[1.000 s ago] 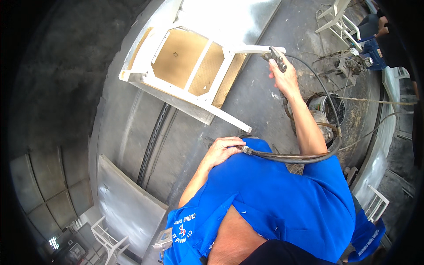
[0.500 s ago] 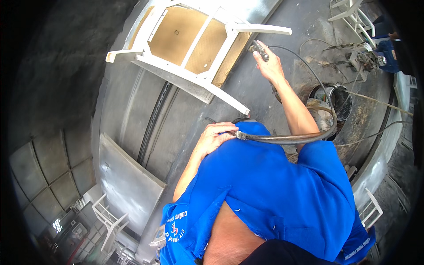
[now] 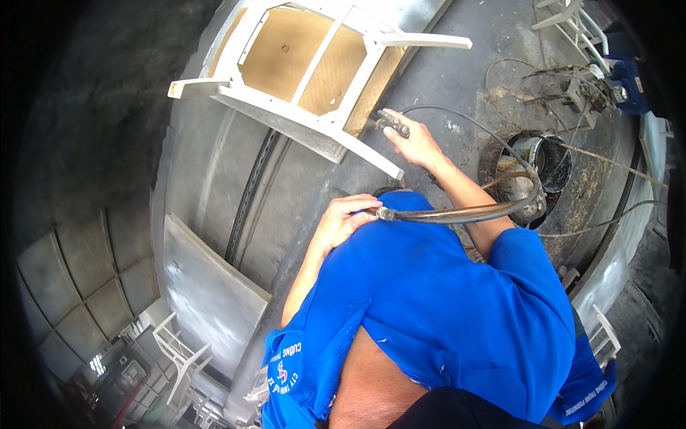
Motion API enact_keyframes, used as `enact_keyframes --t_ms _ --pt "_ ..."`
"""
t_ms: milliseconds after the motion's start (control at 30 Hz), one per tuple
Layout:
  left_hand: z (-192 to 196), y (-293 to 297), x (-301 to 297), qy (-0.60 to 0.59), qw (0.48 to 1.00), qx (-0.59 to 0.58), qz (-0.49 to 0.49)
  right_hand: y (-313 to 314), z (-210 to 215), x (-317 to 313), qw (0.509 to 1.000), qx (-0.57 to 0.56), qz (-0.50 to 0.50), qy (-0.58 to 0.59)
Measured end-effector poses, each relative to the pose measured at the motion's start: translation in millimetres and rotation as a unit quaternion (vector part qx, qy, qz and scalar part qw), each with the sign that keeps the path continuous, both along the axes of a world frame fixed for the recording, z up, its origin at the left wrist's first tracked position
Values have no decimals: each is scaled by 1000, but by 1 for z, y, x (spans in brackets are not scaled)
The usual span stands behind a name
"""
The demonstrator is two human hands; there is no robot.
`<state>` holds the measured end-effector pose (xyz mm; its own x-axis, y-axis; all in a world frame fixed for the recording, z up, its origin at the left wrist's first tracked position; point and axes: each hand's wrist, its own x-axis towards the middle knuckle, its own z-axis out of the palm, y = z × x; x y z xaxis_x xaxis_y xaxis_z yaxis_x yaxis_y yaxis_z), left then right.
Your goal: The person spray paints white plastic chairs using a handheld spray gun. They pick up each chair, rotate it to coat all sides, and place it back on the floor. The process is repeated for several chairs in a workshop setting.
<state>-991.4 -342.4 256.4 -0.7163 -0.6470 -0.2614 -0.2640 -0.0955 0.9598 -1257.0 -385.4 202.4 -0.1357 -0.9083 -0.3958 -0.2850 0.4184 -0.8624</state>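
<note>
Right, here's the right hand (image 3: 418, 145) out in front, fingers curled about a dark metal spray gun (image 3: 393, 126), a firm-looking grip. The gun sits just beside the seat edge of a white chair (image 3: 323, 57) — close in, though whether the two touch I can't tell from this angle. The chair lies with its underside showing, a brown panel (image 3: 284, 53) framed by white rails, and one leg points back toward the person while another reaches off to the right.

Down to the left hand (image 3: 346, 217), held low over the front of the blue shirt (image 3: 443, 300): thumb and fingers pinch the end of a thick, brownish hose (image 3: 457, 214), right by its metal fitting (image 3: 385, 214). That hose sweeps off to the right, across the right forearm; a thinner black hose (image 3: 457, 113) arcs away from the gun on the same side.

Over on the right, a bucket (image 3: 554, 164) with a dark, stained inside stands on the grimy floor (image 3: 443, 93) — and lower down, another person's blue sleeve (image 3: 586, 393) shows.
</note>
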Motion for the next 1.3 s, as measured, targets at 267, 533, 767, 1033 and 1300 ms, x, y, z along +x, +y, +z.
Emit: enact_keyframes --t_ms 267,533,767,1033,1300 --pt "-6 6 19 27 999 25 11 -38 -2 -47 983 -86 -147 61" --pt "-9 13 28 33 999 18 10 -33 16 -58 963 -117 -216 114" --pt "-8 13 33 26 999 27 -14 35 18 -18 978 -39 -205 0" --pt "5 -1 38 1 996 30 -87 106 28 18 946 -81 -297 -99" --pt "4 -23 60 20 968 43 -248 175 58 62 888 -134 -439 -14"
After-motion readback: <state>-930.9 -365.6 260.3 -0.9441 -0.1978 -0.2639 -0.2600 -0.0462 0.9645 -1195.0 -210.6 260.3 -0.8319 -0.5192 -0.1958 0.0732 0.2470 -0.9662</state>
